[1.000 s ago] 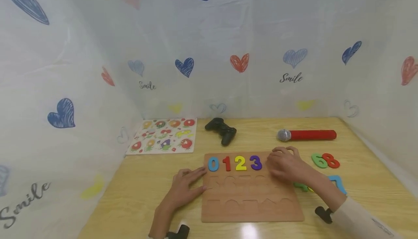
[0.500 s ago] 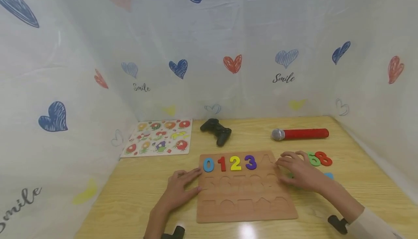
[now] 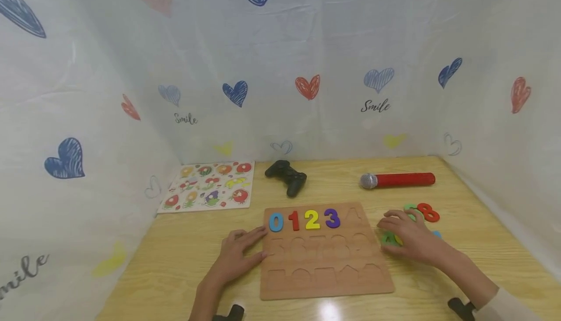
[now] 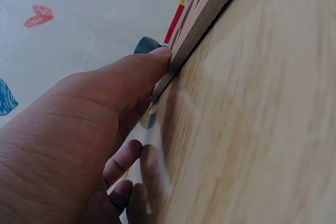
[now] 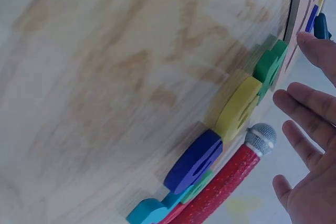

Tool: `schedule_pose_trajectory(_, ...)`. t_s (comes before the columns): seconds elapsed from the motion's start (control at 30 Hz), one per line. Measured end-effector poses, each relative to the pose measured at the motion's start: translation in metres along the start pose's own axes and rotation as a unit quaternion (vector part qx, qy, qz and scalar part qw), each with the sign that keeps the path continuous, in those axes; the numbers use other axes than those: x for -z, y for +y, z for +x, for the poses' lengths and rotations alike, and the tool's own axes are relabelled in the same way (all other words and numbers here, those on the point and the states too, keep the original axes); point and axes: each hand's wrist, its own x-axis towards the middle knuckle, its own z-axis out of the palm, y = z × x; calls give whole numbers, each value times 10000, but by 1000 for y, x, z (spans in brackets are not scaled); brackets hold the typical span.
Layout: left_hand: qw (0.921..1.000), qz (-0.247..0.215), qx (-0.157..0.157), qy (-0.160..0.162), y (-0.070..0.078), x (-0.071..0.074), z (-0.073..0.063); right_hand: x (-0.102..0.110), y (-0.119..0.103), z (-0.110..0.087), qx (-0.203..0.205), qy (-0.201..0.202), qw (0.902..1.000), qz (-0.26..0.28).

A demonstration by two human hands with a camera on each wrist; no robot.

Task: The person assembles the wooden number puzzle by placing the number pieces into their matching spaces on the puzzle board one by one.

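A wooden number board (image 3: 328, 282) lies on the table, with a blue 0 (image 3: 276, 222), red 1 (image 3: 294, 220), yellow 2 (image 3: 312, 219) and purple 3 (image 3: 332, 218) in its top row. At the board's left edge, the left hand (image 3: 236, 257) touches with thumb and fingertips. The right hand (image 3: 412, 237), fingers spread and slightly bent, hovers right of the board over loose number pieces, holding nothing. Under it are a green piece (image 5: 270, 64), a yellow piece (image 5: 239, 109), a purple piece (image 5: 194, 161) and a blue piece (image 5: 147, 211), partly hidden in the head view.
Beyond the right hand lie a red 8 (image 3: 428, 212) and a partly covered green number (image 3: 411, 208). A red microphone (image 3: 405, 179) lies at the back right. A black game controller (image 3: 287, 177) and a fruit puzzle board (image 3: 245, 199) are at the back left.
The right hand has moved right, from the board's upper right corner to above the loose pieces, uncovering the empty 4 recess. The left hand stays at the board's edge. The head view has shifted slightly.
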Motion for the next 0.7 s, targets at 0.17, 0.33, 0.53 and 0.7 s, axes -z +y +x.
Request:
schedule_pose_trajectory(0.17,10000,-81,-49,20,-1,1,-1,-4,3,-6,-53,-21,10000,-10)
schedule_pose_trajectory(0.33,9999,-146,-57,28,-2,1,-2,-6,7,-9,-104,-19,9999,-73)
schedule_pose_trajectory(0.53,9999,-113,-45,37,-2,1,-2,-9,9,-11,-240,-121,9996,-62)
schedule_pose_trajectory(0.7,9999,-95,-81,34,-1,1,-1,-10,9,-11,-218,-60,9997,-38)
